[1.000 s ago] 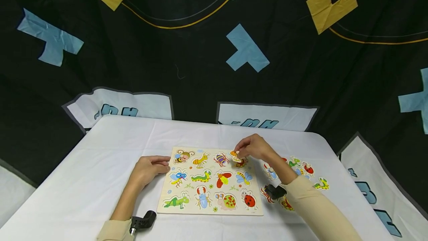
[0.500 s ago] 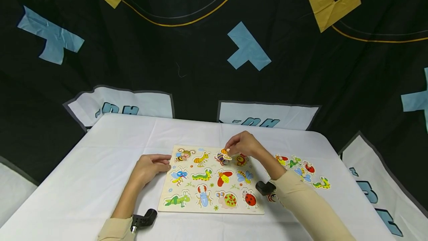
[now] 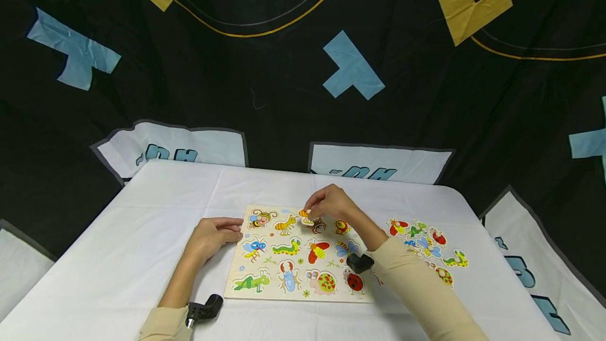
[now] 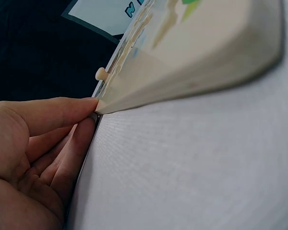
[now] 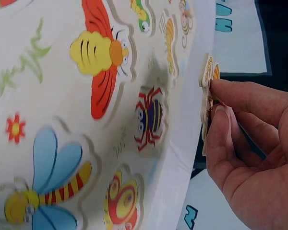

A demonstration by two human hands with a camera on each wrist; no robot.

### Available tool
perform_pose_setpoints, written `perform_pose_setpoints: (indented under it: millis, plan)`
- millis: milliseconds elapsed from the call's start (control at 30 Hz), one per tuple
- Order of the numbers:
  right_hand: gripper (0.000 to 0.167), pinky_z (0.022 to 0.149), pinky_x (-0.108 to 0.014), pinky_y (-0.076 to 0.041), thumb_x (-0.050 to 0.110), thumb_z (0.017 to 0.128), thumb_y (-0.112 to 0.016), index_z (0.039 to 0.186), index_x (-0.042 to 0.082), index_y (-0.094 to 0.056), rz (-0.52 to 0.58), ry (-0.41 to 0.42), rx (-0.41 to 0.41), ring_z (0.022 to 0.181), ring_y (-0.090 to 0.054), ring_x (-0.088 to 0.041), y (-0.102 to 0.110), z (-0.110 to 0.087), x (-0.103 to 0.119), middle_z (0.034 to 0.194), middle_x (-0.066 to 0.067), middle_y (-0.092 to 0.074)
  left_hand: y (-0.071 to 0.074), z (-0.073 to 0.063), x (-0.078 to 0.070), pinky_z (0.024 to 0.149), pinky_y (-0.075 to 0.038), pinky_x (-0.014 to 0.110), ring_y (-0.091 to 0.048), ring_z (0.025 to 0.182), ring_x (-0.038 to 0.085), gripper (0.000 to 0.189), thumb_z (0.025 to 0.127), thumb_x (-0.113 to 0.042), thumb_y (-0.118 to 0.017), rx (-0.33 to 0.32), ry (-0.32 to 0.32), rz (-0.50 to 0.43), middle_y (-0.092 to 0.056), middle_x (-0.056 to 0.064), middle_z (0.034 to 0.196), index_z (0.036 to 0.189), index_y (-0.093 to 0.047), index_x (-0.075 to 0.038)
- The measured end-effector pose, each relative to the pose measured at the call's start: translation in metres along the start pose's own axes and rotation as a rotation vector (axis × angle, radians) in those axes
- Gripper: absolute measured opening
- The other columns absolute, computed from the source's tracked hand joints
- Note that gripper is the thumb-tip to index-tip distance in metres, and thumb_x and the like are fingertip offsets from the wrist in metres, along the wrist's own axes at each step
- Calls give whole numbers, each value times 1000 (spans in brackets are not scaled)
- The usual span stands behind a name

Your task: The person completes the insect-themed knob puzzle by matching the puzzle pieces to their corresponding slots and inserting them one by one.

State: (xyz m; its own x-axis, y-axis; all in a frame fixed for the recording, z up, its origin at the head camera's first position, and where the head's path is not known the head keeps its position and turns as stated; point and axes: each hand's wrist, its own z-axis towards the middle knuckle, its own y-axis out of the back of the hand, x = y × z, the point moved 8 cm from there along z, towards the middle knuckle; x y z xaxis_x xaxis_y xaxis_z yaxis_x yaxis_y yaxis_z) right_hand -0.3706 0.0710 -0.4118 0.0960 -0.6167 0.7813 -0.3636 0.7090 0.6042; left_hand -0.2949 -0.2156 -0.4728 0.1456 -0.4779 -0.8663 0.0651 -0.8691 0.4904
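Observation:
My right hand point(image 3: 331, 201) pinches a yellow-and-orange striped wooden puzzle piece point(image 3: 304, 217) between thumb and fingertips. It holds the piece above the far edge of the puzzle board point(image 3: 272, 297), between the striped ant picture point(image 3: 284, 225) and the spider picture point(image 3: 318, 226). Seen from the right wrist, the piece point(image 5: 205, 110) is edge-on, raised off the board, and the spider point(image 5: 149, 120) lies uncovered in its recess. My left hand point(image 3: 210, 236) touches the board's left edge with straight thumb and forefinger. A pale knob point(image 4: 102, 74) stands up from the board near those fingertips.
Several loose insect pieces point(image 3: 428, 247) lie on the white table to the right of the board, partly behind my right sleeve point(image 3: 416, 283). A black wrist camera point(image 3: 360, 263) hangs over the board's right side. A dark patterned cloth point(image 3: 279, 93) rises behind the table.
My right hand has carried the striped piece leftward along the board's far row, from over the butterfly picture to past the spider. My left hand has stayed at the board's edge.

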Motion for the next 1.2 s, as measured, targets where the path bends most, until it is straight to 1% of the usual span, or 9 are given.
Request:
perform_pose_setpoints:
  millis: [133, 267, 433, 533, 700, 933, 1067, 1200]
  plan:
    - [9, 72, -32, -52, 6, 77, -83, 85, 9, -80, -16, 0, 1, 74, -61, -16, -7, 4, 2, 83, 1, -75, 0, 0, -1, 83, -48, 26, -66, 89, 10, 41, 82, -15, -81, 0, -6, 4, -77, 2, 94, 121, -74, -7]
    - [9, 73, -30, -51, 7, 78, -83, 85, 11, -81, -26, 7, 8, 77, -60, -16, -12, 5, 7, 86, 0, -76, 0, -1, -1, 82, -48, 25, -67, 88, 10, 41, 82, -15, -82, -1, -3, 3, -77, 3, 93, 121, -75, -6]
    - [9, 73, -29, -50, 7, 78, -84, 84, 12, -80, -34, -3, 10, 79, -61, -16, -16, 7, 10, 87, 2, -76, 0, -1, -1, 81, -47, 25, -66, 88, 11, 41, 82, -16, -82, 2, -3, 0, -77, 3, 93, 121, -75, -6]
    - [10, 72, -28, -51, 7, 76, -85, 83, 12, -80, -42, 1, 10, 77, -61, -15, -18, 8, 12, 84, 2, -76, 0, -1, -1, 82, -47, 26, -66, 89, 11, 40, 82, -16, -82, -1, 2, -1, -77, 2, 93, 120, -75, -7]
    - [10, 70, -27, -52, 6, 76, -84, 83, 11, -80, -50, 14, 22, 75, -61, -13, -23, 11, 17, 82, 2, -76, 0, -1, -1, 80, -47, 24, -66, 88, 10, 41, 82, -16, -82, 6, -5, -7, -77, 4, 94, 121, -74, -5]
    - [10, 68, -28, -53, 2, 75, -84, 84, 7, -80, -15, 24, 33, 69, -59, -12, -31, 15, 25, 77, 1, -74, 1, -1, -1, 78, -48, 22, -67, 84, 8, 42, 82, -15, -82, 11, -3, -15, -77, 4, 94, 122, -74, -4]
    - [11, 66, -27, -53, 2, 74, -85, 81, 9, -80, -4, 21, 43, 67, -59, -11, -37, 18, 26, 75, 2, -73, 1, -1, 0, 78, -49, 23, -67, 83, 8, 42, 82, -14, -82, 4, -4, -17, -77, 5, 94, 122, -74, -4]
    - [11, 64, -25, -52, 2, 74, -85, 81, 9, -80, -4, 10, 46, 67, -60, -11, -42, 21, 23, 77, 2, -75, 1, -2, -1, 79, -49, 24, -68, 84, 9, 42, 81, -14, -83, 5, -9, -23, -77, 6, 94, 121, -74, -3]
